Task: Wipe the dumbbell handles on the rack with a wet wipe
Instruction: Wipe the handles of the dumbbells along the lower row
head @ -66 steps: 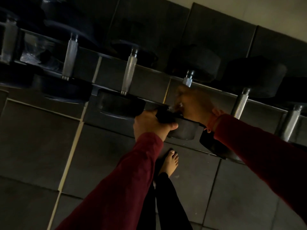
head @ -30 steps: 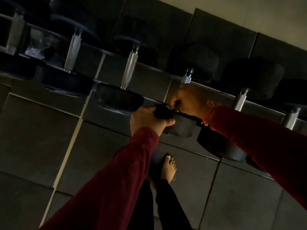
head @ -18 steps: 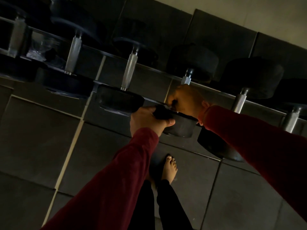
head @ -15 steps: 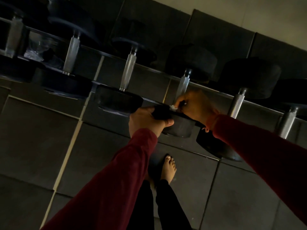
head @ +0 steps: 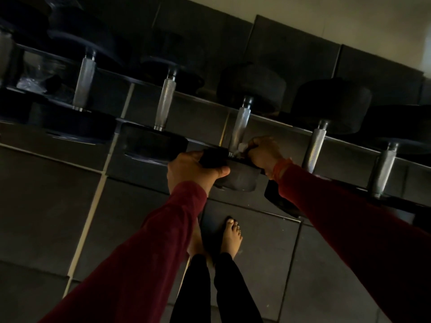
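Several black dumbbells with knurled silver handles lie across a dark rack (head: 200, 99). My left hand (head: 191, 169) grips the near black head (head: 235, 176) of the middle dumbbell. Its silver handle (head: 240, 127) is bare along most of its length. My right hand (head: 263, 151) holds a small white wet wipe (head: 241, 148) against the lower end of that handle, just above the near head. Most of the wipe is hidden inside my fingers.
Neighbouring handles stand to the left (head: 164, 103) and right (head: 314, 145), with another further right (head: 382, 171). Dark floor tiles (head: 58, 194) lie below the rack. My bare feet (head: 229, 238) stand close under the middle dumbbell. A crumpled clear plastic bag (head: 35, 78) sits at far left.
My right hand slid down the middle handle from its upper part to its lower end, uncovering the handle. The left hand kept its grip on the near head.
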### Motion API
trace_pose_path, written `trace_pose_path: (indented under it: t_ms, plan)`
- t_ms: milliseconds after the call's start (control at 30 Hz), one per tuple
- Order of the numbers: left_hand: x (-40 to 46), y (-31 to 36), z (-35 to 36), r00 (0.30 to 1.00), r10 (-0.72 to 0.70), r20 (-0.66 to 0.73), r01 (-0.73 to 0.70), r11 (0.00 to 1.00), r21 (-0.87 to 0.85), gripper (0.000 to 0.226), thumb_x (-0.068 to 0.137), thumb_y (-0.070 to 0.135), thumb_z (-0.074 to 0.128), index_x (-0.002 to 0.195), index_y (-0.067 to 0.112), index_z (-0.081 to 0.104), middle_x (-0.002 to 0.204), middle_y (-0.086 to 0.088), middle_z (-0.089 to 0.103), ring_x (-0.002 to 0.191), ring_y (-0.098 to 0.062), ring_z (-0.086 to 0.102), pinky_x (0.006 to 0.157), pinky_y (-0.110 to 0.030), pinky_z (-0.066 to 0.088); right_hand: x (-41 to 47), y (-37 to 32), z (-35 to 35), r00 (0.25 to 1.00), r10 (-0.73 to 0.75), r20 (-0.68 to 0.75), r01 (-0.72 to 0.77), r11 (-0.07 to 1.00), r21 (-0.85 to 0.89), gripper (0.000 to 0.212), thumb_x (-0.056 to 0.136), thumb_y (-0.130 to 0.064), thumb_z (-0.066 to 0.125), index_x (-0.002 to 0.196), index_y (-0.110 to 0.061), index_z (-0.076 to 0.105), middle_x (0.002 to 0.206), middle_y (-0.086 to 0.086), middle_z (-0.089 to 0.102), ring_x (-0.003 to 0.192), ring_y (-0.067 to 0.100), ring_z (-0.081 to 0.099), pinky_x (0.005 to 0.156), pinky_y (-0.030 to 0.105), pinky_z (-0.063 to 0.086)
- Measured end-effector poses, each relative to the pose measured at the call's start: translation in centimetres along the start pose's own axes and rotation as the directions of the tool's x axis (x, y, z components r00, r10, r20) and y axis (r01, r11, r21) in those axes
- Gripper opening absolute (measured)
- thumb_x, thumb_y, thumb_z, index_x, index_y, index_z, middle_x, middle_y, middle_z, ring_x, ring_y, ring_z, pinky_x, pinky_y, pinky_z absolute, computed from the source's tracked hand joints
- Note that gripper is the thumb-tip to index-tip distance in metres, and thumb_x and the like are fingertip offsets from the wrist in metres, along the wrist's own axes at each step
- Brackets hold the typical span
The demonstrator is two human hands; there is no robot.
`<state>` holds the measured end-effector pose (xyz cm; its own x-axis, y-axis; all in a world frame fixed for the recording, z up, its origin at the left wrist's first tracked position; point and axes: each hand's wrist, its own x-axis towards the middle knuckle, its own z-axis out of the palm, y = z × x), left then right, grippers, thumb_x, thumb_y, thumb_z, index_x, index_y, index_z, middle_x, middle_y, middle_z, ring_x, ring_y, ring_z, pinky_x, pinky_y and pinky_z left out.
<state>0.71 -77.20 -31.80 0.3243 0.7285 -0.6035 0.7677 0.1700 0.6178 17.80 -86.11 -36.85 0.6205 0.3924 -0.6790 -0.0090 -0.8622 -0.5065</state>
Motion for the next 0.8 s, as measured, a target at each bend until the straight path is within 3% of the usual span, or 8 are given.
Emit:
trace_pose_path:
  t_ms: [133,200,267,367,500,600,700,800]
  plan:
    - [0.2,-0.2,0.0,1.0,0.01,-0.009,-0.01,1.0,0.003,0.048,0.053,0.038,0.097,0.094,0.032,0.074,0.078,0.029,0.062,0.07,0.01,0.054,0.065,-0.007,0.036,-0.4,-0.2,0.2,0.998,-0.06,-0.027,0.06,0.998,-0.017,0.021,0.084,-0.01,0.073,0.075,-0.029,0.069,0.099,-0.003,0.068,0.095,0.015,0.065,0.081,0.033,0.058]
    - [0.3,-0.3,0.1,1.0,0.014,-0.007,-0.014,1.0,0.008,0.048,0.052,0.038,0.098,0.093,0.033,0.074,0.075,0.025,0.063,0.072,0.006,0.059,0.068,-0.009,0.04,-0.3,-0.5,0.4,0.994,-0.091,-0.061,0.083,0.989,-0.121,0.005,0.087,-0.015,0.072,0.088,-0.02,0.073,0.108,0.003,0.068,0.099,0.019,0.065,0.086,0.037,0.058]
    - [0.3,-0.3,0.0,1.0,0.013,0.001,-0.013,1.0,0.004,0.045,0.053,0.037,0.098,0.091,0.033,0.073,0.071,0.025,0.06,0.072,0.006,0.059,0.068,-0.01,0.041,-0.3,-0.6,0.4,0.993,-0.081,-0.085,0.067,0.985,-0.156,0.014,0.086,-0.019,0.074,0.098,-0.011,0.072,0.109,0.007,0.068,0.099,0.023,0.066,0.087,0.041,0.059]
    - [0.3,-0.1,0.0,1.0,0.013,0.003,-0.013,1.0,0.004,0.047,0.053,0.036,0.098,0.094,0.031,0.076,0.074,0.023,0.063,0.069,0.012,0.054,0.064,-0.007,0.038,-0.5,-0.5,0.2,0.996,-0.011,-0.088,0.008,1.0,-0.028,0.016,0.082,-0.02,0.079,0.095,-0.012,0.073,0.103,0.005,0.069,0.093,0.02,0.067,0.084,0.042,0.06]
    - [0.1,-0.1,0.0,1.0,0.016,0.009,-0.016,1.0,0.009,0.044,0.055,0.036,0.097,0.092,0.032,0.075,0.075,0.028,0.062,0.066,0.015,0.051,0.062,-0.007,0.037,-1.1,-0.9,0.1,0.995,-0.018,-0.097,0.012,0.998,-0.06,0.008,0.085,-0.019,0.074,0.093,-0.017,0.073,0.102,0.003,0.069,0.093,0.019,0.067,0.085,0.041,0.06]
    - [0.3,-0.3,-0.1,1.0,0.024,-0.001,-0.024,1.0,0.013,0.042,0.052,0.039,0.097,0.087,0.033,0.073,0.076,0.028,0.064,0.068,0.011,0.056,0.069,-0.012,0.044,-1.6,-0.7,0.0,0.99,-0.051,-0.13,0.051,0.999,-0.005,0.015,0.084,-0.014,0.071,0.079,-0.028,0.072,0.092,-0.008,0.068,0.087,0.009,0.066,0.075,0.028,0.059]
    - [0.3,-0.2,-0.1,1.0,0.021,0.002,-0.021,0.999,0.038,0.044,0.053,0.04,0.097,0.09,0.032,0.075,0.076,0.026,0.064,0.069,0.005,0.058,0.077,-0.019,0.05,-2.1,-0.4,0.3,0.982,-0.072,-0.172,0.081,0.996,0.046,0.011,0.081,-0.019,0.079,0.084,-0.028,0.074,0.084,-0.016,0.065,0.081,-0.002,0.062,0.065,0.011,0.048]
    - [0.3,-0.2,-0.1,1.0,0.025,0.009,-0.025,0.999,0.025,0.045,0.052,0.041,0.097,0.09,0.032,0.073,0.081,0.027,0.065,0.067,0.009,0.054,0.075,-0.017,0.047,-1.8,-0.4,0.3,0.985,-0.062,-0.159,0.066,0.998,0.02,0.023,0.078,-0.029,0.084,0.098,-0.027,0.074,0.093,-0.013,0.065,0.083,0.0,0.059,0.072,0.015,0.05]
